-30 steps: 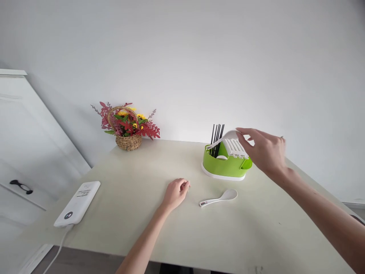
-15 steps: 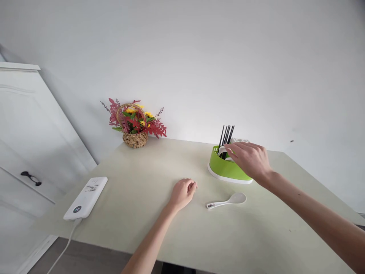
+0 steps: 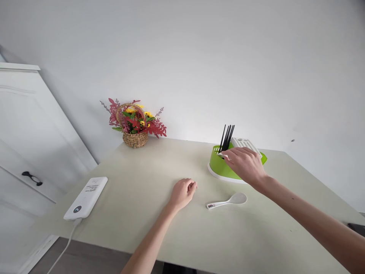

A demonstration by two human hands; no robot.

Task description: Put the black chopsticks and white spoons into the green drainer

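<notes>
My right hand (image 3: 246, 164) is over the front of a green utensil holder (image 3: 214, 163) with a white base. Its fingers close on a white piece (image 3: 223, 155), apparently a spoon, mostly hidden by the hand and the holder's wall. Several black chopsticks (image 3: 227, 137) stand upright in the holder, just behind the fingertips. My left hand (image 3: 183, 193) rests on the table with its fingers curled in and nothing visible in them. Right of it, a white soup spoon (image 3: 228, 201) lies on the table, its bowl to the right, touched by neither hand.
A wicker basket of artificial flowers (image 3: 135, 140) stands near the wall at the back left. At the left edge of the table (image 3: 128, 213) lies a white power bank (image 3: 87, 198) with a cable. A white cabinet (image 3: 37, 125) stands on the left.
My right hand has moved slightly lower and left over the holder, and the white piece at its fingers sits lower. The holder's white slotted part shows more. My left hand stays still.
</notes>
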